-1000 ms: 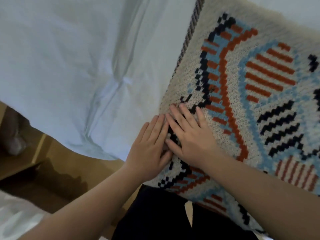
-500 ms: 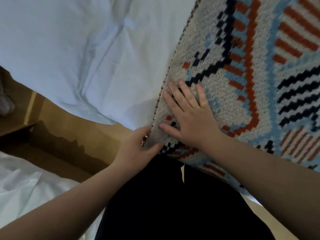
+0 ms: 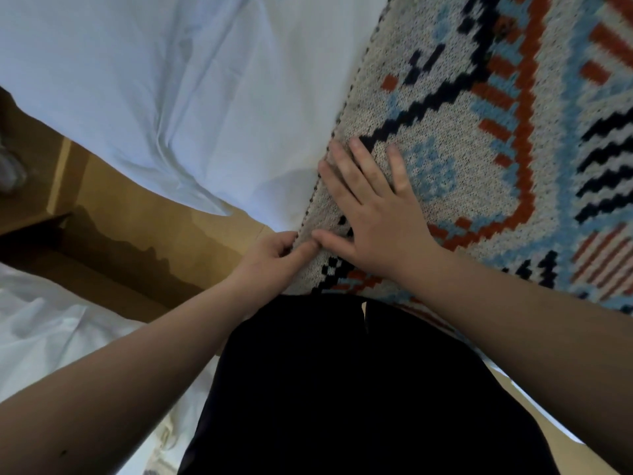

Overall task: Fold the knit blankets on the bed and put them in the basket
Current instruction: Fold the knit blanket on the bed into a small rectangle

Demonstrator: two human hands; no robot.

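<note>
Head view: left hand (image 3: 270, 258) pinches knit blanket (image 3: 462, 149); no writing readable.

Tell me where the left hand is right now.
In the head view, the left hand sits low at centre, pinching the near corner of the knit blanket, touching the thumb of the right hand.

One knit blanket (image 3: 479, 138), one bed (image 3: 171, 80) (white-sheeted), two hands: left hand (image 3: 270, 260), right hand (image 3: 373, 214).

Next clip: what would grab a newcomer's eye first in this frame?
The patterned knit blanket in cream, rust, blue and black fills the upper right, lying on the white bed sheet. The right hand presses flat near its left edge, while the left hand pinches its near corner.
</note>
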